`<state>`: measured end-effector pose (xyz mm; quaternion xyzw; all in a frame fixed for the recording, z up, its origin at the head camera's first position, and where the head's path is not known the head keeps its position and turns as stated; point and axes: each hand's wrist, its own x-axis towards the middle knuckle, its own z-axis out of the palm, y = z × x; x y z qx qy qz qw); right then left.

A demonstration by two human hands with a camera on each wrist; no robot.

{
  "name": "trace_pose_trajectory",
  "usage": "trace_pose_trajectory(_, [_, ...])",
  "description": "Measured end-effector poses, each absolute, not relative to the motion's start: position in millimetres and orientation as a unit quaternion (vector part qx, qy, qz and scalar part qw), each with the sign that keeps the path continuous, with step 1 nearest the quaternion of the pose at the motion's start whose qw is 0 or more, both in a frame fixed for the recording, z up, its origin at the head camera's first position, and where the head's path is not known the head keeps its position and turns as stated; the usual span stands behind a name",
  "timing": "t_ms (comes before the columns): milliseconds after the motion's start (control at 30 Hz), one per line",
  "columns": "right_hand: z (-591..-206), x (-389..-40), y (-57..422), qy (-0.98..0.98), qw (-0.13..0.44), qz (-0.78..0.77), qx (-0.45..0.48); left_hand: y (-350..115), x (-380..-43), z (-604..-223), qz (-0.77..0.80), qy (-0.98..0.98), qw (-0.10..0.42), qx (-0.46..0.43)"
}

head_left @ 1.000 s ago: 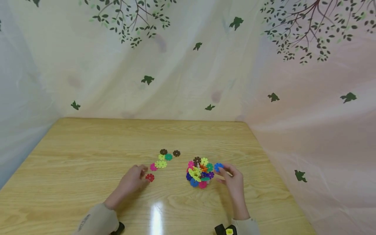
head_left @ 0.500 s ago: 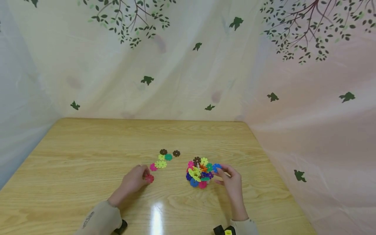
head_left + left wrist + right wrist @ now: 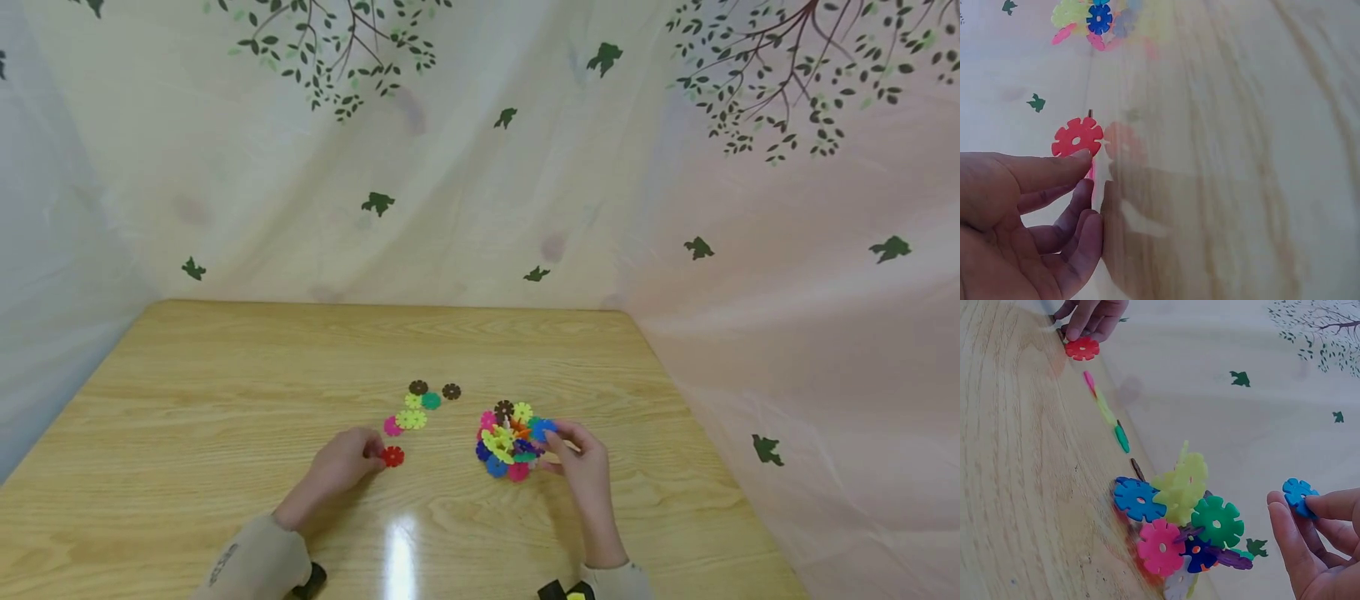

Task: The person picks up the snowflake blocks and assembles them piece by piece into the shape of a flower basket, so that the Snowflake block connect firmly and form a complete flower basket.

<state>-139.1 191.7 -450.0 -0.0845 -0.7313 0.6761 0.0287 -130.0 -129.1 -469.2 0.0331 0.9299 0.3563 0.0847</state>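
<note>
My left hand (image 3: 343, 458) pinches a red notched interlocking disc (image 3: 393, 457) low over the table; in the left wrist view the thumb lies against the lower edge of this disc (image 3: 1077, 136). On the right, my right hand (image 3: 588, 468) holds a blue interlocking disc (image 3: 1299, 496) between thumb and fingers. In the head view the blue disc overlaps the right side of a many-coloured cluster of joined discs (image 3: 498, 442). The right wrist view shows a gap between that disc and the cluster, whose discs point in many directions.
Loose discs lie left of the cluster: a pink disc (image 3: 392, 426), yellow discs (image 3: 411, 419), a green disc (image 3: 431, 401) and two brown ones, the nearer to the cluster being a brown disc (image 3: 451, 392). A printed cloth (image 3: 450, 167) hangs behind the wooden table (image 3: 225, 375).
My left fingers have closed on the red disc and shifted it slightly right. The right hand has moved left, bringing the blue disc in front of the cluster's right side.
</note>
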Motion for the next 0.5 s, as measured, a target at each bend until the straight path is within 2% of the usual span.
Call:
trace_pose_trajectory(233, [-445.9, -131.8, 177.6, -0.73, 0.017, 0.68, -0.066, -130.1, -128.8, -469.8, 0.519, 0.84, 0.135, 0.083])
trace_pose_trajectory(500, [-438.8, -121.9, 151.0, -0.778, 0.006, 0.628, -0.011, -108.6, -114.8, -442.4, 0.623, 0.756, 0.163, 0.12])
